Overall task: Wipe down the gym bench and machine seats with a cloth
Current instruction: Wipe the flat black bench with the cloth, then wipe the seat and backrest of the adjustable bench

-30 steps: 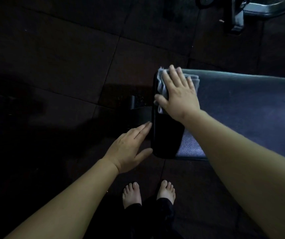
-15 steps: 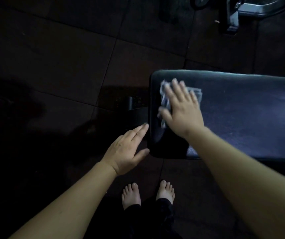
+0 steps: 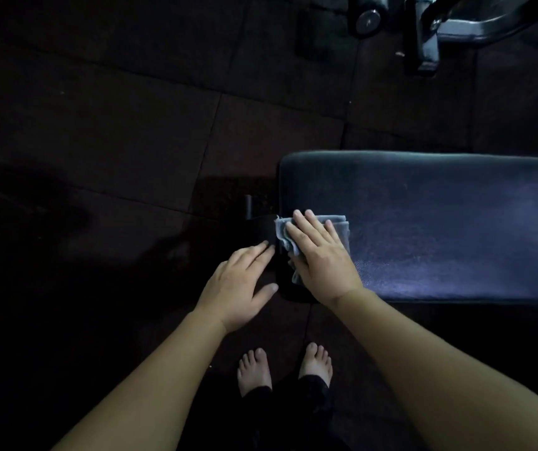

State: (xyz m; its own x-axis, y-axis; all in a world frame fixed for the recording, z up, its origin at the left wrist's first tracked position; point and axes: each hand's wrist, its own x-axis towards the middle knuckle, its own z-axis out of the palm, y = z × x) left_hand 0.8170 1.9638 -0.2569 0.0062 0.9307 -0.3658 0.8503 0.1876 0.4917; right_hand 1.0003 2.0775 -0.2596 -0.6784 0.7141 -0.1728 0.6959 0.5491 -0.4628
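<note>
Right now the grey cloth (image 3: 337,226) lies at the near left corner of the dark bench pad (image 3: 440,222), my right hand (image 3: 321,258) flat on it, fingers straight. My left hand (image 3: 240,284), fingers loosely extended and gripping nothing, hovers beside the pad's end; my bare feet (image 3: 254,369) stand on the dark floor tiles (image 3: 114,141).

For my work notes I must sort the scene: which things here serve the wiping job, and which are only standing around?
In the job: cloth, bench, right hand pressing flat on the cloth, left hand open by the bench end.
Just around: metal machine frame, dark floor tiles, bare feet.
</note>
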